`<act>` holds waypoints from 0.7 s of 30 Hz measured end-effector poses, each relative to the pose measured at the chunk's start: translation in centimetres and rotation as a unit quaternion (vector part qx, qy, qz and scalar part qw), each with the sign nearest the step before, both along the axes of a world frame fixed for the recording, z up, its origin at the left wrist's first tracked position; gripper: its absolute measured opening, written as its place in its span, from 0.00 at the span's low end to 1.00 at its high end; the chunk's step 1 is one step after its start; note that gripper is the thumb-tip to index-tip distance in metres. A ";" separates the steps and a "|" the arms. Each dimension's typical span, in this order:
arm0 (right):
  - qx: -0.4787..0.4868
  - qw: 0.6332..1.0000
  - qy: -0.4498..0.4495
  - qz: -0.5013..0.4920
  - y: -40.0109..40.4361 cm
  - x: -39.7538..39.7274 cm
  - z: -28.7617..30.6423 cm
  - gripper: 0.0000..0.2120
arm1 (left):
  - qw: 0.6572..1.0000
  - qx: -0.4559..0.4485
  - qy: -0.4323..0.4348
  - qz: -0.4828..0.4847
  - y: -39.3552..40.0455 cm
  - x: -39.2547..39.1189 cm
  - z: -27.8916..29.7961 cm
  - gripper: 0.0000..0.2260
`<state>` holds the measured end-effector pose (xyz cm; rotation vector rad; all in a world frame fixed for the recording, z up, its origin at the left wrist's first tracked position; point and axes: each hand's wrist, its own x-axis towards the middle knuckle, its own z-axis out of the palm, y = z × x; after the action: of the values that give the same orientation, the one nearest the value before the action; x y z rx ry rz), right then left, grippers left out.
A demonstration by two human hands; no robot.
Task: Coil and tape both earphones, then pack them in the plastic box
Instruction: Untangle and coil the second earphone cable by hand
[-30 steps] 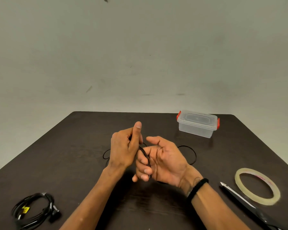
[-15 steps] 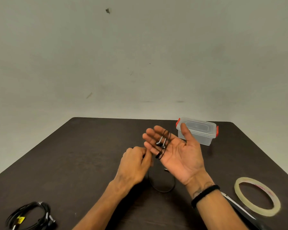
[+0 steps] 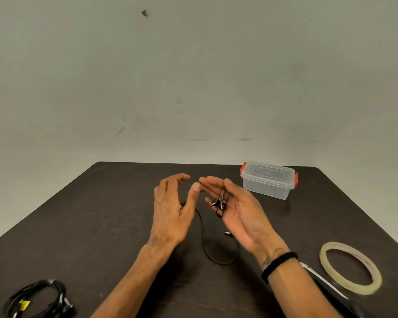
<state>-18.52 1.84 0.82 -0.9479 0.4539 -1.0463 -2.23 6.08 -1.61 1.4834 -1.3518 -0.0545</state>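
Earbuds across an upturned palm, second set bundled at the desk corner

Writing is scarce: a small yellow tag on the coiled earphones [image 3: 36, 299] at the near left corner of the desk [image 3: 90, 226] carries marks too small to read, and faint reddish print on the inner face of the tape roll cannot be made out either.

Left hand [image 3: 172, 212] hovers above the desk middle, back toward the camera, fingers loosely arched and spread, thumb raised toward the other hand; it holds nothing. A black cable [image 3: 203, 239] runs out from under it, loops down across the desk and ends in a metal plug [image 3: 228, 233] lying just beside the right wrist.

Right hand [image 3: 237, 207] is turned palm up and tilted, fingers nearly straight. Loose earphones [image 3: 220, 201] lie across those fingers, the two buds side by side, with the thumb resting against the wires. A black band circles the right wrist.

Behind that hand, toward the far right edge, stands the plastic box [image 3: 268, 180], clear, lid on, with red clips at both ends. At the near right lies the tape roll [image 3: 350, 267], flat on the desk, and beside it, partly hidden by the right forearm, a pair of scissors [image 3: 326, 286] with dark handles. A plain wall rises behind.
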 end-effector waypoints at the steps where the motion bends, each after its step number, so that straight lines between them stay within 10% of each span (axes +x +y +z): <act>1: -0.009 1.000 0.016 -0.009 -0.1 0.2 -0.2 0.20 | 1.000 -0.021 -0.014 -0.003 0.1 -0.2 0.2 0.16; 12: -0.032 0.998 0.055 -0.006 0.3 1.2 -1.1 0.19 | 0.987 0.020 0.058 -0.148 0.1 -1.6 0.6 0.03; 17: -0.016 1.000 0.023 -0.004 0.6 1.2 -1.0 0.19 | 0.973 -0.052 -0.220 -0.056 0.7 -1.0 0.8 0.11; 21: -0.029 0.998 0.055 -0.023 0.6 1.2 -1.1 0.17 | 0.966 -0.036 -0.252 -0.042 0.8 -0.6 1.0 0.13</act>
<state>-17.32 2.42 -0.31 -1.0539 0.5411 -1.0567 -2.79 6.85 -0.56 1.4308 -1.8020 0.3366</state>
